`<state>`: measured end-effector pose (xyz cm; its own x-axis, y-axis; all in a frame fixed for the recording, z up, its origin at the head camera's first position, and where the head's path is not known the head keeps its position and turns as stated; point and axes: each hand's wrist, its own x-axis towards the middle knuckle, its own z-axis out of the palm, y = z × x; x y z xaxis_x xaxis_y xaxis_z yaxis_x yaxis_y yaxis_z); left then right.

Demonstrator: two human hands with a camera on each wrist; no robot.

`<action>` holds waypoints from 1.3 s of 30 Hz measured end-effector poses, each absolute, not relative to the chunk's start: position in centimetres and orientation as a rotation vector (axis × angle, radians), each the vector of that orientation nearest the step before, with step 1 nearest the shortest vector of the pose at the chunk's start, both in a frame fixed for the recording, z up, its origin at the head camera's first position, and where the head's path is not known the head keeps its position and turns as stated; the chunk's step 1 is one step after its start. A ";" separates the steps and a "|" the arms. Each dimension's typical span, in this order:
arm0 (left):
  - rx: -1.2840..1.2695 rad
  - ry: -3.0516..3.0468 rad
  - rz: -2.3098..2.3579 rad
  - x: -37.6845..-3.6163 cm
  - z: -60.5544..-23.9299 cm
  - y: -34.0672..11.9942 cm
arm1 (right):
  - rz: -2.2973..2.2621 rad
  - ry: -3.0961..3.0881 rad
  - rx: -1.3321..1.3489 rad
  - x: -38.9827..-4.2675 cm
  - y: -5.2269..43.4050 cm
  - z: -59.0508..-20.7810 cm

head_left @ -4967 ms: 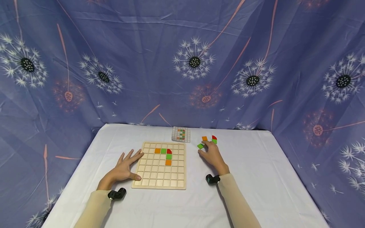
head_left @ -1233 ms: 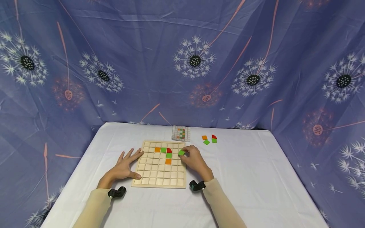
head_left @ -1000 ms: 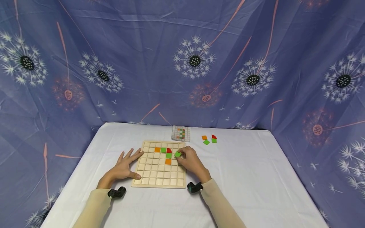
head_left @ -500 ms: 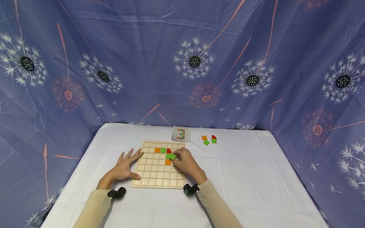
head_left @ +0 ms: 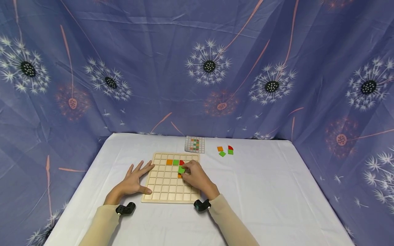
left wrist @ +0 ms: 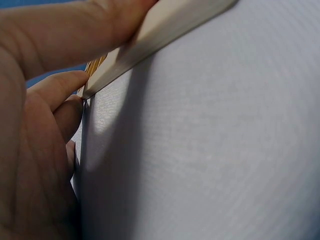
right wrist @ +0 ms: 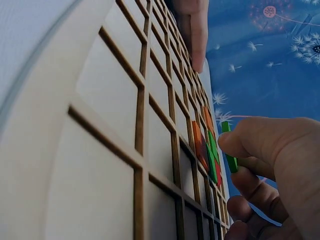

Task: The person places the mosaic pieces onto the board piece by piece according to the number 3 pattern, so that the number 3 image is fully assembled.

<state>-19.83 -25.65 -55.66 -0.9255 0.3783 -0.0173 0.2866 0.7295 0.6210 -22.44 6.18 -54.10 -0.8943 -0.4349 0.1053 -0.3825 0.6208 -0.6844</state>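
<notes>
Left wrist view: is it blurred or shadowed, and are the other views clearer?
Left wrist view: close and soft, left hand shadowing the cloth. Right wrist view: near board cells blurred, green tile fairly sharp. Head view: evenly lit, no glare.

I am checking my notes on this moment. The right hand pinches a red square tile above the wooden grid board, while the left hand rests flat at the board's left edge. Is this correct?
Not quite: the tile pinched by the right hand is green, not red, as the right wrist view shows. It is above the wooden grid board, and the left hand rests flat at the board's left edge.
</notes>
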 end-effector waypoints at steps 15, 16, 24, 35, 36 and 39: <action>0.550 2.776 0.982 -19.8 -55.1 -25.9 | -1.147 2.741 -0.743 -22.3 4.9 -53.8; 0.552 2.775 0.986 -19.8 -55.0 -25.9 | -1.144 2.743 -0.748 -22.3 4.9 -53.8; 0.555 2.779 0.981 -19.8 -55.0 -25.9 | -1.134 2.747 -0.772 -22.3 4.8 -53.6; 0.556 2.774 0.989 -19.7 -55.3 -25.8 | -1.119 2.751 -0.767 -22.5 4.7 -53.9; 0.555 2.772 0.992 -19.7 -55.4 -25.8 | -1.116 2.753 -0.768 -22.5 4.7 -53.9; 0.548 2.771 0.990 -19.8 -55.5 -25.7 | -1.100 2.759 -0.766 -22.6 4.7 -54.1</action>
<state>-19.77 -25.69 -55.54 -0.9224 0.3860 -0.0168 0.2879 0.7157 0.6363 -22.57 4.70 -54.07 -0.8726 -0.4754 0.1120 -0.4221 0.6187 -0.6625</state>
